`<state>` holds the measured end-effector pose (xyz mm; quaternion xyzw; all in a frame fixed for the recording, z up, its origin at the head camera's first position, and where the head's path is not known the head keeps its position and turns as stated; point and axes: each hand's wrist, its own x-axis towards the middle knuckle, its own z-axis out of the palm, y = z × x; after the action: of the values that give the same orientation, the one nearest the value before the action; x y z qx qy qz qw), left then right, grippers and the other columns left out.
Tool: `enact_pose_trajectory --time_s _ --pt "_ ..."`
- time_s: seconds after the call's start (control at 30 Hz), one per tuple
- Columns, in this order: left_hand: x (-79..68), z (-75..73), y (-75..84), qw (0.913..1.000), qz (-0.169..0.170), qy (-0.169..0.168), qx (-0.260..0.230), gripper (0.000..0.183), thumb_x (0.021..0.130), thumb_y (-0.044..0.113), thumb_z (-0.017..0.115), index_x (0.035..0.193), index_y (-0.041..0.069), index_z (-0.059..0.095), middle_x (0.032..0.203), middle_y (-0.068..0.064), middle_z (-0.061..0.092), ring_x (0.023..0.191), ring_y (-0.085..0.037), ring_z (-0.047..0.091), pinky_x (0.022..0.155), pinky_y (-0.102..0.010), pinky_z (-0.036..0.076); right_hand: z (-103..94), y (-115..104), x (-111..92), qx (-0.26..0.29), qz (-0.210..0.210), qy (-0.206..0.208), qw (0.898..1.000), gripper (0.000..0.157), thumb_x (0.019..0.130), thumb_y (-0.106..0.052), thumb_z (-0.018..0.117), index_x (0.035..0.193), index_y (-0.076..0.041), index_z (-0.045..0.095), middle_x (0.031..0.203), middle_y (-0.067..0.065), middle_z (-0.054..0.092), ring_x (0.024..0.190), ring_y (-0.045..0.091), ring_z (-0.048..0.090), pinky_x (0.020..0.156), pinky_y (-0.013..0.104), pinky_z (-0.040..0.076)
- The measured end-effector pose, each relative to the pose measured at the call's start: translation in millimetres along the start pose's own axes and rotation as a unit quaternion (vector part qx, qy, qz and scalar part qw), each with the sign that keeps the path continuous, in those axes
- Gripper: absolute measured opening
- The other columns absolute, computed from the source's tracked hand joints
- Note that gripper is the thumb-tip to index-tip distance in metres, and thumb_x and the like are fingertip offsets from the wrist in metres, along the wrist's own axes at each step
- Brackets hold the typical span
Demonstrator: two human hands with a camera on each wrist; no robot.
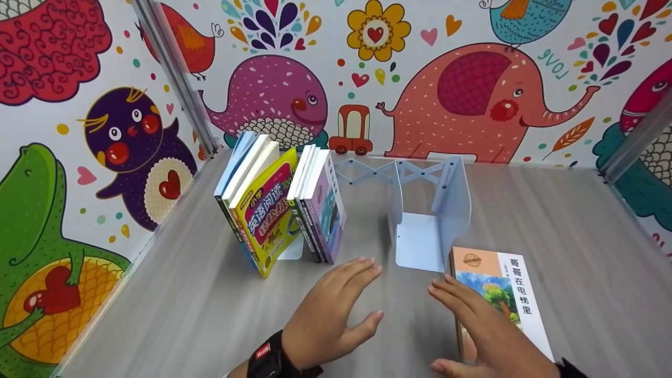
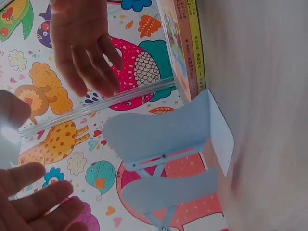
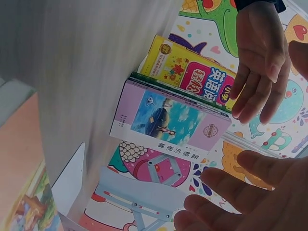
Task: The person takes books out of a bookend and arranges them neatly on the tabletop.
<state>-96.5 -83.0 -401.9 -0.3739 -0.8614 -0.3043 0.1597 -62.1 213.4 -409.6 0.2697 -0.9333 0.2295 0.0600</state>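
My left hand hovers over the table's front middle with its fingers extended and nothing in it. Across from it, my right hand is also empty, fingers extended, over the left edge of an orange-and-white book lying flat. Whether that hand touches the cover I cannot tell. Spines in the left wrist view show a yellow book against it. Beyond the hands stands a pale blue expandable bookend. In its left part, a yellow book leans among several upright books, with a purple book at their right end.
A grey wood-grain table carries everything. Printed cartoon panels wall it in at the back and sides. Crossed metal struts join the bookend's upright plates along the back, and a flat base plate lies between two of them.
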Motion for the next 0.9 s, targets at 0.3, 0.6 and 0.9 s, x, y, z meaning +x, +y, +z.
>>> enact_pose_trajectory --time_s 0.3,0.6,0.9 --pt "23.4 -18.4 -34.1 0.9950 -0.003 0.069 0.072 0.062 0.090 0.032 0.072 0.144 0.012 0.050 0.147 -0.007 0.053 0.138 -0.023 0.048 0.113 -0.045 0.042 4.4 4 -5 -0.003 0.000 0.001 1.000 0.091 0.077 -0.057 0.080 0.154 -0.036 0.035 0.156 -0.012 0.042 0.140 0.024 0.045 0.093 0.052 0.056" --pt "50.6 -32.9 -70.8 0.9821 -0.036 0.118 0.142 0.060 0.093 0.037 0.068 0.145 0.012 0.051 0.147 -0.008 0.053 0.139 -0.024 0.047 0.113 -0.046 0.042 5.4 5 -8 0.001 0.022 -0.014 1.000 0.087 0.078 -0.059 0.077 0.152 -0.039 0.037 0.153 -0.013 0.044 0.140 0.024 0.045 0.093 0.055 0.055" --pt "69.3 -36.7 -95.7 0.9569 -0.110 0.135 0.232 0.069 0.091 0.037 0.070 0.149 0.008 0.045 0.151 -0.012 0.049 0.145 -0.030 0.039 0.121 -0.054 0.026 8.0 5 -10 0.003 0.036 -0.016 0.999 0.083 0.079 -0.059 0.077 0.150 -0.040 0.040 0.152 -0.016 0.045 0.141 0.020 0.044 0.095 0.051 0.055"
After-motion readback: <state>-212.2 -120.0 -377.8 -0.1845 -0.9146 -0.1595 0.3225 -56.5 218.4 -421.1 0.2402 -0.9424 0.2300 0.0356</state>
